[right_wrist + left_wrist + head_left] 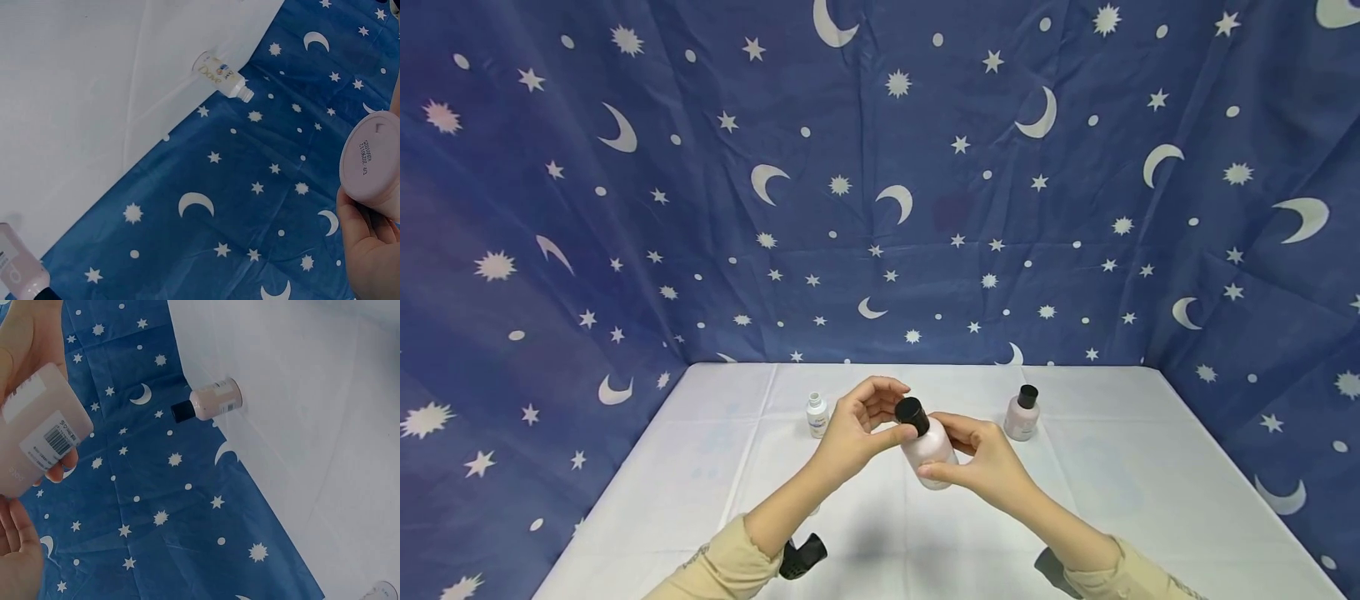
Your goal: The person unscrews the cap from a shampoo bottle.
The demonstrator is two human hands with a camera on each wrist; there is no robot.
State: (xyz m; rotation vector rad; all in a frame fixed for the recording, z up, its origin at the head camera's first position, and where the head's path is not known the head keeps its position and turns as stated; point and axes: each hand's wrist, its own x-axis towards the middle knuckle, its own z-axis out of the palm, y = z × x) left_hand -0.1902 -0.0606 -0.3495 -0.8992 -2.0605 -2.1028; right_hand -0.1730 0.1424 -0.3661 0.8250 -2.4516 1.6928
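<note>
A pale pink bottle (931,454) with a black cap (912,415) is held above the table, tilted, its cap toward the upper left. My left hand (857,425) has its thumb and fingers around the cap. Lower down, my right hand (985,460) grips the bottle's body, thumb in front and fingers behind. A barcode label on the pink bottle (78,412) faces the left wrist view. The right wrist view catches its round base, with small printed text.
Behind my left hand stands a small white Dove bottle (817,417) with no cap on its neck. A second pink bottle (1021,421) with a black cap stands at the back right. White cloth (700,467) covers the table; a blue star-patterned curtain (880,167) surrounds it.
</note>
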